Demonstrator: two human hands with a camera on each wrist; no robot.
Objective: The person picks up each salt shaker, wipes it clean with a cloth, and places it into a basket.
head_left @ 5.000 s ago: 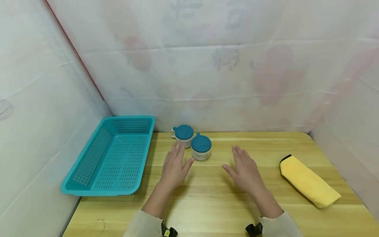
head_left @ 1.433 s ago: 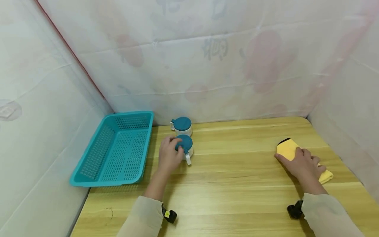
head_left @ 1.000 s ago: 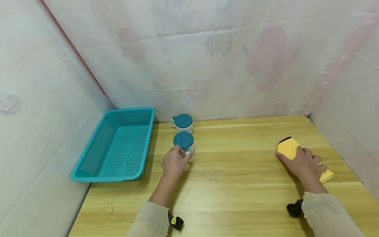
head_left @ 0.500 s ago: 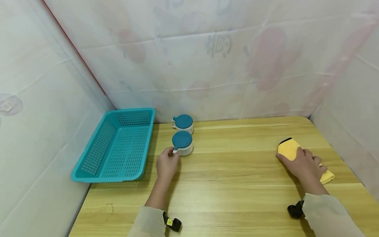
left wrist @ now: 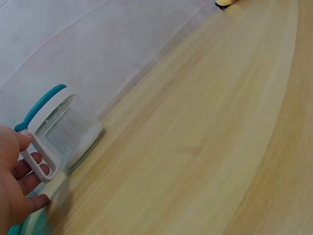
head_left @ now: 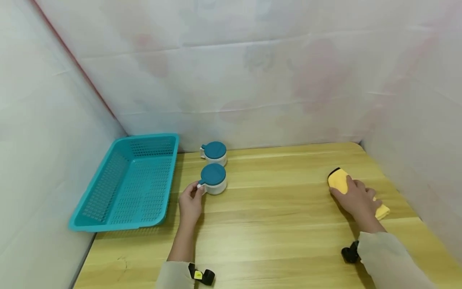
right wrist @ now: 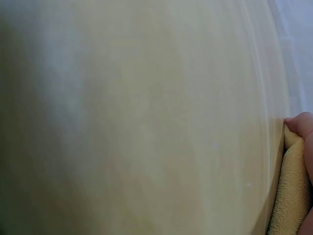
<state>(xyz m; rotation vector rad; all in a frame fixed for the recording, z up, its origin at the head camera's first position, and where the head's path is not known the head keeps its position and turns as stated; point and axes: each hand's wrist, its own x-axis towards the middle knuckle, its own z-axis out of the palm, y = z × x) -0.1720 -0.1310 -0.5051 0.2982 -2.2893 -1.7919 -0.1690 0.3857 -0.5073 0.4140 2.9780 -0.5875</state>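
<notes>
My left hand (head_left: 190, 204) holds the white handle of a glass seasoning jar (head_left: 217, 188) with a blue lid. In the left wrist view the thumb lies on top of the handle, and fingers pass behind the handle of that jar (left wrist: 73, 129). The jar stands upright; whether its base touches the table cannot be told. Just behind it is a second blue-lidded jar (head_left: 215, 150), partly covered by the first. Far to the right, my right hand (head_left: 358, 199) grips a folded yellow towel (head_left: 337, 181) on the table. Only a strip of the towel (right wrist: 291, 196) shows in the right wrist view.
A turquoise plastic basket (head_left: 142, 192) sits at the left of the wooden table (head_left: 267, 224), its rim close to my left hand. White printed cloth (head_left: 238, 80) hangs behind the table and at both sides.
My left hand has moved from the front jar's lid to its handle, which has turned from near right to near left. Earlier, my right hand went from straight-fingered to gripping the towel.
</notes>
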